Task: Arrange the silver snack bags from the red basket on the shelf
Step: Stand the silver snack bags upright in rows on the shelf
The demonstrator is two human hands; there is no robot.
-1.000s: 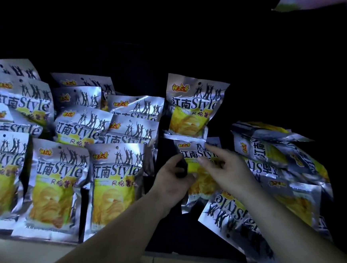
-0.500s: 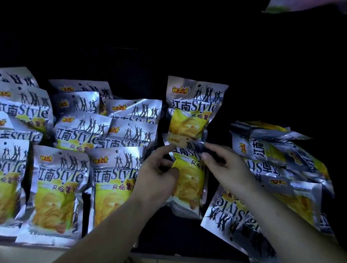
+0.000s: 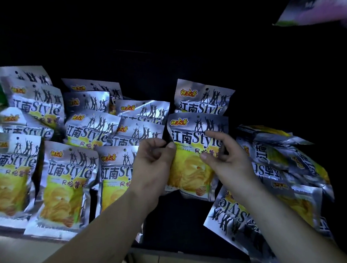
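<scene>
**Seating the held snack bag upright in its column**

At the left, the standing bags [image 3: 68, 177] are lined up in overlapping columns on the shelf [image 3: 186, 223], faces forward. These columns are taken as the reference for spacing and tilt.

The left hand [image 3: 152, 166] pinches the left edge of the held bag [image 3: 192, 171] between thumb and curled fingers. The held bag is upright, just in front of the rear bag [image 3: 203, 95] and overlapping its lower half. The right hand [image 3: 226, 160] grips the bag's right edge, with the forefinger laid across the printed front and the thumb on the face.

By judgement, the base is to be lowered squarely onto the shelf and the top leaned back against the rear bag. Both edges are best released together, so that the foil does not twist or slide forward.

At the right, the loose pile [image 3: 275, 165] lies flat and unsorted. The red basket is not in view.
</scene>
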